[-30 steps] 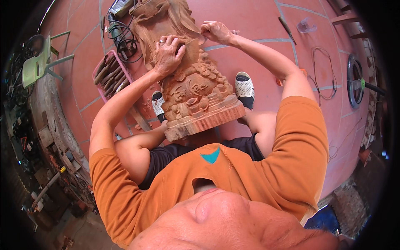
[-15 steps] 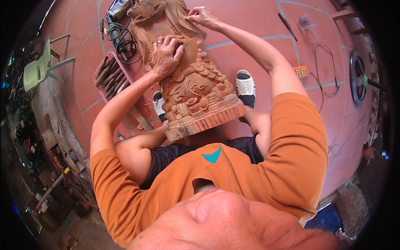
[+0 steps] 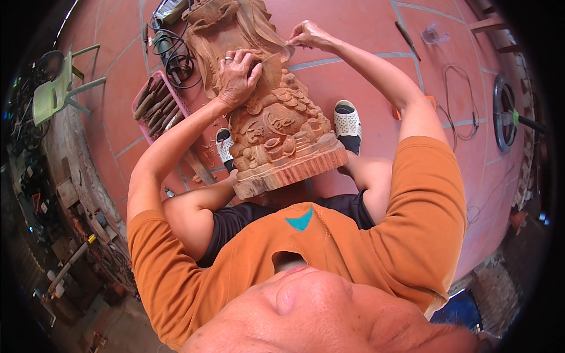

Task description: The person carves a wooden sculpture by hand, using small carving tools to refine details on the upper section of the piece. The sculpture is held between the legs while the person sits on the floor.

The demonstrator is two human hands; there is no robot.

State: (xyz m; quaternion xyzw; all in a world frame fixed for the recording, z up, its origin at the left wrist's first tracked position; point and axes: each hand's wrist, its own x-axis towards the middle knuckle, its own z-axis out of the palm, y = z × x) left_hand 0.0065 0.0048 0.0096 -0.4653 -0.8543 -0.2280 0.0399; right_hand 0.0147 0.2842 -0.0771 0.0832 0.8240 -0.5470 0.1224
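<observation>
A large reddish-brown wood carving [image 3: 279, 123] lies between my feet, its striped flat base towards me and its carved folds stretching away. Coin-like discs and rounded shapes cover its near half. My left hand [image 3: 238, 76], with a ring on one finger, rests on the middle of the carving, fingers spread over the wood. Next to those fingers is a smooth brown patch; whether it is a loose sheet or part of the wood, I cannot tell. My right hand [image 3: 310, 36] is pinched closed at the carving's right edge. Whatever its fingertips hold is too small to make out.
A pink basket [image 3: 143, 109] of wooden-handled tools stands left of the carving. Beyond it lies a corded power tool [image 3: 170, 50]. A green chair [image 3: 53, 97] is further left. On the right are a thin tool [image 3: 407, 40], a clear cup [image 3: 434, 33], a cord [image 3: 474, 106] and a dark wheel [image 3: 504, 112].
My right hand has moved right and slightly nearer, from on top of the carved folds to the carving's edge. My left hand has barely shifted, and the carving stays about where it was.
</observation>
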